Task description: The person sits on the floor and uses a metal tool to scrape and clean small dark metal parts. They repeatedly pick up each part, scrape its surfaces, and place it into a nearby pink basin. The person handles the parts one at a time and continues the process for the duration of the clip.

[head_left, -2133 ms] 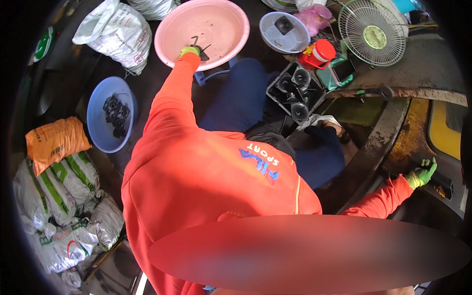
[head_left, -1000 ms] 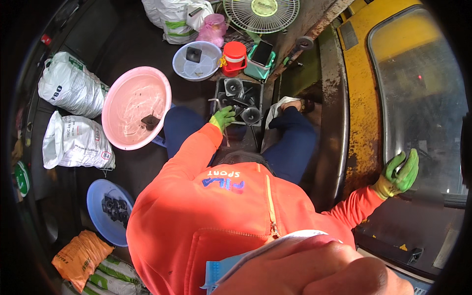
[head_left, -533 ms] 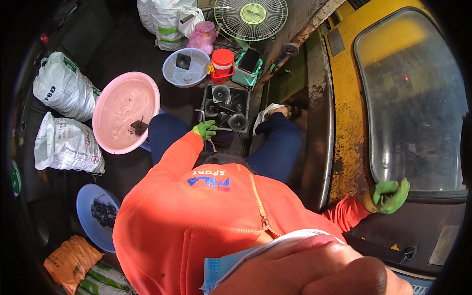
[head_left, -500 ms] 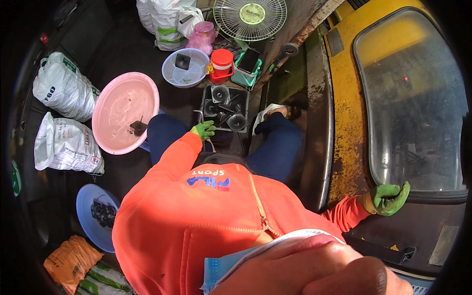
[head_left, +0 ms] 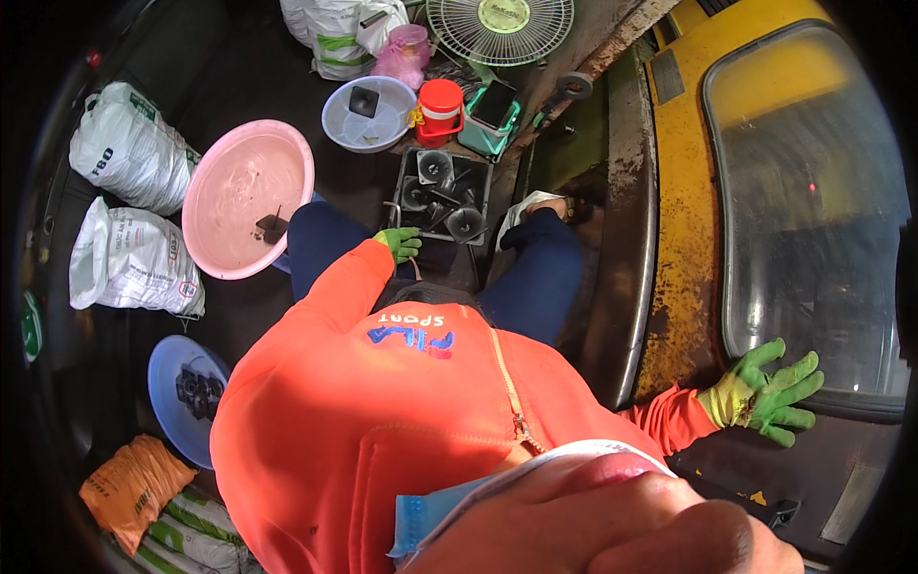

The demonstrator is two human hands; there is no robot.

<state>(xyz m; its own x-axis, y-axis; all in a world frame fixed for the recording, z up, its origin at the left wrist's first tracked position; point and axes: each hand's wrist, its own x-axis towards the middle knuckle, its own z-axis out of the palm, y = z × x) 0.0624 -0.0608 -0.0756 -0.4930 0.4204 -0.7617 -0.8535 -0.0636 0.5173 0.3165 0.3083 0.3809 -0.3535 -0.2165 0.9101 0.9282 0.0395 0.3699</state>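
Observation:
My left hand (head_left: 400, 244), in a green and yellow work glove, lies between my knees with its fingers stretched out. It is beside a thin bent bar (head_left: 393, 214); whether it touches the bar I cannot tell. Just ahead of it, a black tray (head_left: 437, 155) holds several black funnel-shaped parts (head_left: 465, 223). Far to the right, my right hand (head_left: 779, 392), gloved the same way, is spread wide with nothing in it. It is near the lower frame of the window (head_left: 813, 210) in a rusty yellow machine panel (head_left: 677, 316).
At left stand a pink basin (head_left: 247, 182) holding a dark part, white sacks (head_left: 134, 143) and a blue basin (head_left: 172, 402) of black parts. Ahead are a pale blue basin (head_left: 368, 134), a red jug (head_left: 441, 110), a green basket (head_left: 488, 137) and a fan (head_left: 502, 43).
My right hand has opened from curled fingers to a wide spread, beside the machine. My left hand stays near the bar, its fingers slightly shifted. The whole view has shifted a little.

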